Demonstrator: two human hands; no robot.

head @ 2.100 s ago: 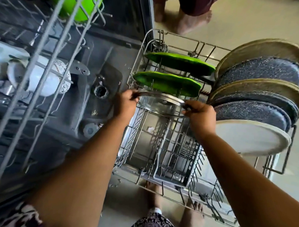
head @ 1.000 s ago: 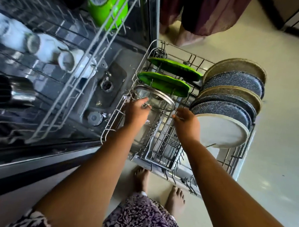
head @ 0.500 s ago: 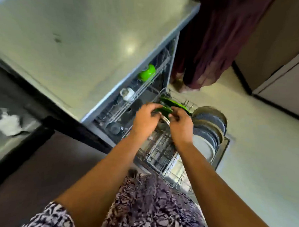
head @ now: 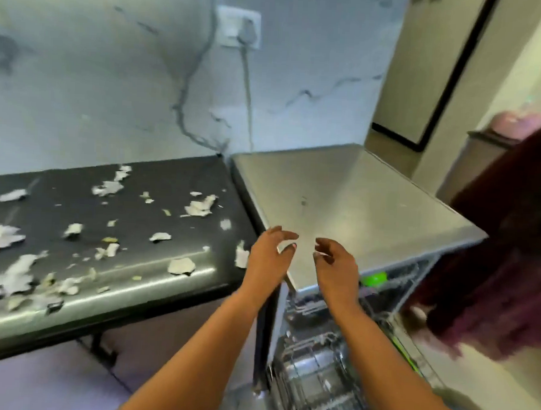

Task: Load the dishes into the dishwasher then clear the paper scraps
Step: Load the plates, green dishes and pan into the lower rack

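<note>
Both hands have come up out of the lower rack [head: 310, 389] and now hover over the front corner of the dishwasher [head: 350, 202] top. The left hand [head: 268, 256] and right hand [head: 334, 266] are empty, fingers loosely curled, the 2 close together but apart. Paper scraps [head: 198, 206] lie scattered on the black counter [head: 171, 182] at 9 o'clock. At 5 o'clock the dishwasher stands open, a green dish [head: 374, 278] in its upper level. A person's maroon garment [head: 502, 252] hangs at 3 o'clock.
</note>
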